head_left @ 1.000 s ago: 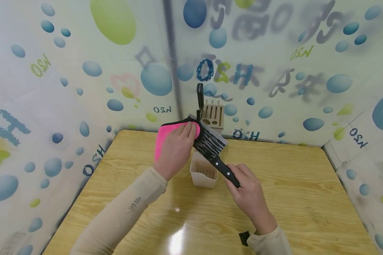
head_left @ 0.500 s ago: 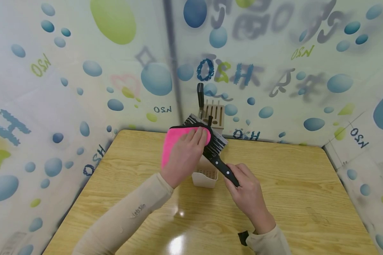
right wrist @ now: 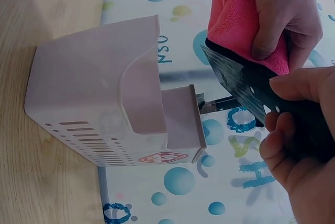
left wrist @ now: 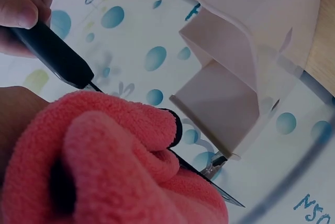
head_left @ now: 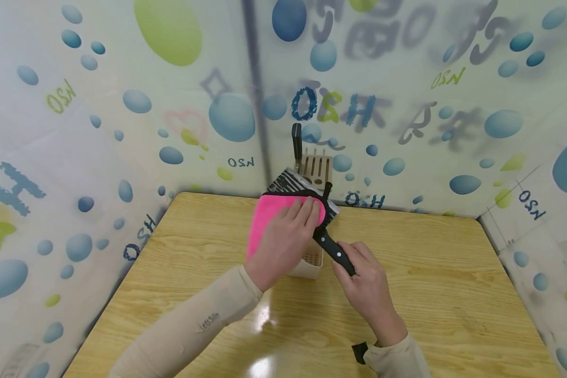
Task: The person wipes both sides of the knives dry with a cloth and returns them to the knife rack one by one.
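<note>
My right hand (head_left: 366,286) grips the black riveted handle of a cleaver (head_left: 332,248), its broad patterned blade angled up to the left. With my left hand (head_left: 285,244) I hold a pink cloth (head_left: 262,218) with black edging against the blade. In the right wrist view, the left thumb pinches the fluffy cloth (right wrist: 235,14) over the blade near the handle. The cloth bunches around the left fingers in the left wrist view, where a blade tip pokes out below it. Cloth and hand hide much of the blade in the head view.
A pale knife holder (right wrist: 89,77) with a slotted top and a perforated front bin stands on the wooden table (head_left: 430,294) behind the hands. One black-handled utensil (head_left: 296,142) stands in it. A printed backdrop (head_left: 387,79) encloses the table.
My left hand has slid the pink cloth to the right and down along the blade towards the handle, uncovering the blade's upper left part. The right hand has stayed nearly still.
</note>
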Available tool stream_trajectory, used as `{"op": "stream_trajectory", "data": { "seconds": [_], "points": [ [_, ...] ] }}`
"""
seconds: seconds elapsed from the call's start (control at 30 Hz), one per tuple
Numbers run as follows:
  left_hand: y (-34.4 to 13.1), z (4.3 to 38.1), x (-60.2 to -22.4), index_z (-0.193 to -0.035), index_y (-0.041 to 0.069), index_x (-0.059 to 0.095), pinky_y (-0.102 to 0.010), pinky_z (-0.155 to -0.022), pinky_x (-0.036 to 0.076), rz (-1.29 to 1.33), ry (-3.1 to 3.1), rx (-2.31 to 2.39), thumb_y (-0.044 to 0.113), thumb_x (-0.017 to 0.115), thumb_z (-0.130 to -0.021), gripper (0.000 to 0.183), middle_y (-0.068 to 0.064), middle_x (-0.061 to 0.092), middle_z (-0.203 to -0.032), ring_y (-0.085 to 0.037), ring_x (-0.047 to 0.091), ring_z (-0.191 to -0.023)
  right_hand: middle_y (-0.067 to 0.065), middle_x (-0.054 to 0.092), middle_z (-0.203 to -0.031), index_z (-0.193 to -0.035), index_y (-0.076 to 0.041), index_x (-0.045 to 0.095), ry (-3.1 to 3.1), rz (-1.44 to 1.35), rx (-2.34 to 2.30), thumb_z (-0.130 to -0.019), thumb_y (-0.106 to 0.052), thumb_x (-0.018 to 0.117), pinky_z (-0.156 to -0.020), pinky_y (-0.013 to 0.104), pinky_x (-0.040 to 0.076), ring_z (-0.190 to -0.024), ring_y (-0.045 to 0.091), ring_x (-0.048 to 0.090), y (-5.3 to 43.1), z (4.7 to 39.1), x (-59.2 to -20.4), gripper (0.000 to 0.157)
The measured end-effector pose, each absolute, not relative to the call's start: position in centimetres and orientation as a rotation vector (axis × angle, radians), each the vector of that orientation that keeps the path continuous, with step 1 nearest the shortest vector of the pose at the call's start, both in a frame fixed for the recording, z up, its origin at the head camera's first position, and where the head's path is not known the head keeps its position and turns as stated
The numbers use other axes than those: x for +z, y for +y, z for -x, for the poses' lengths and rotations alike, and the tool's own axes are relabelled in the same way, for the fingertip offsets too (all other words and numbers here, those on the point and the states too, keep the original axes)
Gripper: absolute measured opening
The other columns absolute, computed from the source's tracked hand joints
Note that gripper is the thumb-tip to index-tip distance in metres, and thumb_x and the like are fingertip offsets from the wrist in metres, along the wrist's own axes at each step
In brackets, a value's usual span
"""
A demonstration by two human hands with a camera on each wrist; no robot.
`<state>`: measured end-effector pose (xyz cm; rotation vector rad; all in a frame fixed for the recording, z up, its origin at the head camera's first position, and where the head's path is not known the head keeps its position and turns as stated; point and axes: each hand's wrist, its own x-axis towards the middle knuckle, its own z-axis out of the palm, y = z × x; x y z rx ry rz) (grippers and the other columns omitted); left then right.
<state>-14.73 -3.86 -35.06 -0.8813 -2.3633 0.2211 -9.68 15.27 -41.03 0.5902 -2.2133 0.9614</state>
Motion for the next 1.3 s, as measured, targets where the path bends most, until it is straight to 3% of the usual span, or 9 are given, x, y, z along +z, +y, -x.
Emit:
{"op": "stream_trajectory", "data": {
  "seconds": [0.3, 0.73, 1.3],
  "points": [
    [-3.7, 14.2, -35.1, -0.139, -0.005, 0.059, -0.038, -0.098, 0.059, 0.91, -2.311, 0.145, 0.007, 0.062, -0.101, 0.039, -0.018, 0.064, -0.138, -0.031, 0.066, -0.122, 0.01, 0.065, -0.089, -0.111, 0.005, 0.075, -2.169, -0.533, 1.159, -0.082, 0.008, 0.079, -0.055, 0.015, 0.046, -0.07, 0.012, 0.055, 15.4, 9.8, -41.0, 0.029],
    [-4.1, 14.2, -34.9, -0.143, -0.005, 0.056, -0.039, -0.108, 0.053, 0.908, -2.246, 0.108, 0.005, 0.06, -0.103, 0.041, -0.019, 0.061, -0.144, -0.031, 0.061, -0.132, 0.003, 0.066, -0.084, -0.112, -0.002, 0.078, -2.14, -0.439, 1.381, -0.086, 0.004, 0.078, -0.052, 0.017, 0.044, -0.066, 0.01, 0.052, 15.9, 9.8, -41.1, 0.026],
    [-6.1, 16.3, -34.4, -0.145, -0.007, 0.054, -0.04, -0.112, 0.049, 0.84, -2.199, 0.036, -0.007, 0.058, -0.097, 0.048, -0.021, 0.058, -0.146, -0.034, 0.059, -0.134, 0.008, 0.064, -0.084, -0.115, 0.0, 0.077, -2.087, -0.443, 1.524, -0.087, 0.009, 0.075, -0.047, 0.021, 0.039, -0.061, 0.01, 0.048, 16.6, 9.5, -41.0, 0.029]
  ]
}}
